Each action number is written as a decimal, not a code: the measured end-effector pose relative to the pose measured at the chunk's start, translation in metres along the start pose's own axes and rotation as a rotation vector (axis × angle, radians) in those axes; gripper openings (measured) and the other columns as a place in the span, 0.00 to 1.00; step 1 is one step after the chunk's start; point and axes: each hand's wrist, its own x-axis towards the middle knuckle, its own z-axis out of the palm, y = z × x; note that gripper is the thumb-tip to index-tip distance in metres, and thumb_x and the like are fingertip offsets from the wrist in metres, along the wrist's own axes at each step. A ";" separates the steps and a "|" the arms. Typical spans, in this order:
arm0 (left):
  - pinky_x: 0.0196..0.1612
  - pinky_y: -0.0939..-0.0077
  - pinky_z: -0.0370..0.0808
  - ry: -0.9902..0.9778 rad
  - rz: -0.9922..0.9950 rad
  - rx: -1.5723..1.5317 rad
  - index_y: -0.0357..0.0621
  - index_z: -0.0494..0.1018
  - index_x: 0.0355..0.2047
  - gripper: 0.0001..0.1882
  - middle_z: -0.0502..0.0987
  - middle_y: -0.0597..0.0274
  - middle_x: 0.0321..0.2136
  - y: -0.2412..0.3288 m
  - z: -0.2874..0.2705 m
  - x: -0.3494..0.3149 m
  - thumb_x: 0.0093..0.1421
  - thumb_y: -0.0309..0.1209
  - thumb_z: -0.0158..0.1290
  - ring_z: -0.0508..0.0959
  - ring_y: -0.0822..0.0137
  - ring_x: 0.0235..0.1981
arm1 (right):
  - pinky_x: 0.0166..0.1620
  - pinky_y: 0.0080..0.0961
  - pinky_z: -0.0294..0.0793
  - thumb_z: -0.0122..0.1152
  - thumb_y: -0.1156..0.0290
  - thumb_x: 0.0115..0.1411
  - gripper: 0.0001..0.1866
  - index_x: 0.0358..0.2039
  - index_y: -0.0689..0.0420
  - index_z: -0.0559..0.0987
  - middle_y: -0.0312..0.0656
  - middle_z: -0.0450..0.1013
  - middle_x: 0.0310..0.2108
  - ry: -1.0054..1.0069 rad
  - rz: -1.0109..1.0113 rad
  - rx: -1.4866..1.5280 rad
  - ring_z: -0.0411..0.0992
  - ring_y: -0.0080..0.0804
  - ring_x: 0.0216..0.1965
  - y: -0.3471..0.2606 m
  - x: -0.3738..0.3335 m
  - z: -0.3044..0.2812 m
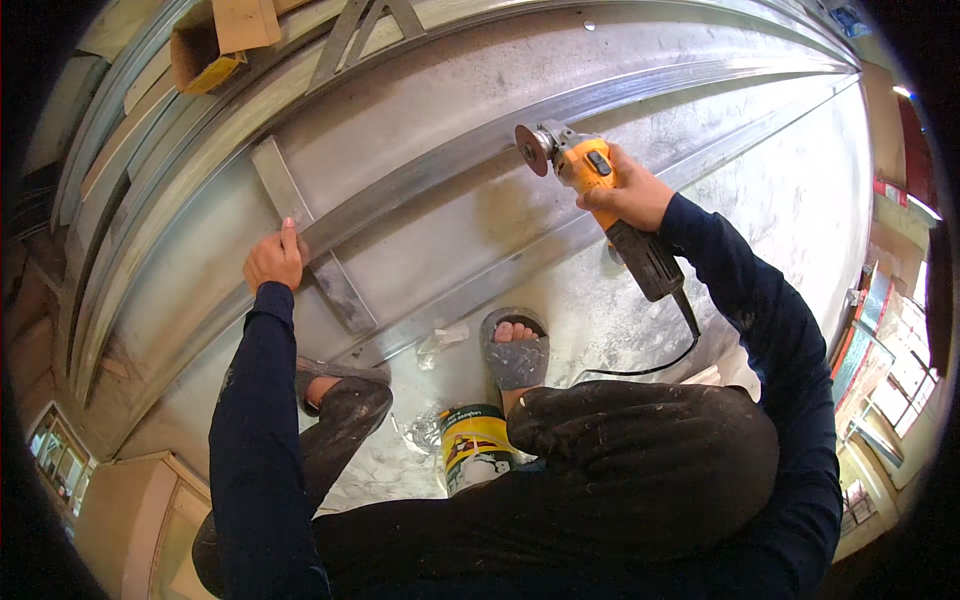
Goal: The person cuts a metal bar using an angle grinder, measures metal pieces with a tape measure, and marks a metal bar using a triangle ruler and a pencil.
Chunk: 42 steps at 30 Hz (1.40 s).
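My right hand is wrapped round the body of a yellow and black angle grinder. The grinder's thin reddish-brown disc faces left, over a long metal bar; whether the disc touches the bar I cannot tell. Its black cord runs down from the rear end. My left hand is closed over the same bar, thumb up, where a short flat metal piece crosses under it. What the fingers underneath press on is hidden.
A second metal bar lies nearer me, across a large grey metal sheet. Long metal lengths and an open cardboard box are at the upper left. Between my legs stands a paint can; the grinder's cord curls near my sandal.
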 end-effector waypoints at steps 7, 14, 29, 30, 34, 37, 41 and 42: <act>0.33 0.51 0.72 0.019 0.017 0.016 0.48 0.81 0.22 0.33 0.79 0.47 0.23 -0.009 0.006 0.002 0.65 0.57 0.37 0.79 0.43 0.29 | 0.45 0.31 0.76 0.70 0.55 0.47 0.47 0.61 0.65 0.58 0.54 0.73 0.43 -0.020 0.084 -0.014 0.76 0.42 0.41 -0.012 -0.005 0.001; 0.32 0.50 0.72 -0.019 -0.005 -0.018 0.47 0.81 0.23 0.33 0.78 0.45 0.24 -0.010 0.010 0.004 0.65 0.58 0.37 0.79 0.42 0.29 | 0.45 0.31 0.77 0.69 0.55 0.48 0.47 0.61 0.65 0.57 0.55 0.73 0.43 -0.008 0.042 -0.026 0.76 0.43 0.40 -0.009 -0.007 0.000; 0.31 0.51 0.71 -0.011 0.000 -0.008 0.48 0.81 0.21 0.33 0.78 0.47 0.22 -0.005 0.002 0.001 0.66 0.56 0.37 0.79 0.44 0.27 | 0.43 0.31 0.77 0.69 0.56 0.49 0.48 0.63 0.64 0.54 0.54 0.74 0.42 -0.016 0.025 -0.008 0.76 0.43 0.39 0.002 0.000 0.005; 0.31 0.51 0.71 -0.008 0.003 -0.009 0.48 0.81 0.21 0.33 0.78 0.47 0.22 -0.004 0.002 0.001 0.66 0.56 0.37 0.79 0.44 0.28 | 0.43 0.31 0.77 0.70 0.57 0.49 0.49 0.63 0.65 0.54 0.54 0.74 0.42 -0.014 0.018 0.003 0.76 0.43 0.39 0.002 -0.001 0.005; 0.31 0.52 0.72 0.004 0.015 -0.011 0.48 0.81 0.22 0.33 0.78 0.47 0.22 -0.003 0.001 0.000 0.66 0.57 0.37 0.79 0.44 0.28 | 0.45 0.31 0.76 0.70 0.57 0.48 0.48 0.62 0.65 0.55 0.54 0.73 0.43 -0.006 0.004 -0.001 0.76 0.43 0.41 0.010 0.003 0.005; 0.31 0.51 0.72 0.011 0.019 0.012 0.48 0.81 0.22 0.33 0.79 0.47 0.23 -0.005 0.003 0.001 0.66 0.57 0.37 0.79 0.44 0.28 | 0.47 0.31 0.75 0.71 0.55 0.48 0.47 0.61 0.64 0.57 0.55 0.74 0.44 0.012 -0.109 0.018 0.76 0.44 0.42 0.014 0.007 0.005; 0.32 0.51 0.72 0.001 0.004 0.003 0.48 0.81 0.21 0.32 0.79 0.48 0.22 -0.006 0.002 0.001 0.66 0.56 0.37 0.79 0.44 0.28 | 0.48 0.31 0.74 0.70 0.55 0.49 0.45 0.60 0.63 0.58 0.55 0.73 0.44 0.012 -0.070 0.016 0.75 0.44 0.44 0.007 0.010 0.004; 0.32 0.51 0.72 -0.008 0.004 0.007 0.49 0.81 0.21 0.32 0.79 0.48 0.22 -0.005 0.002 0.001 0.66 0.56 0.37 0.79 0.44 0.28 | 0.48 0.31 0.74 0.70 0.55 0.49 0.45 0.60 0.63 0.58 0.55 0.73 0.45 0.016 -0.072 0.025 0.75 0.43 0.44 0.003 0.010 0.004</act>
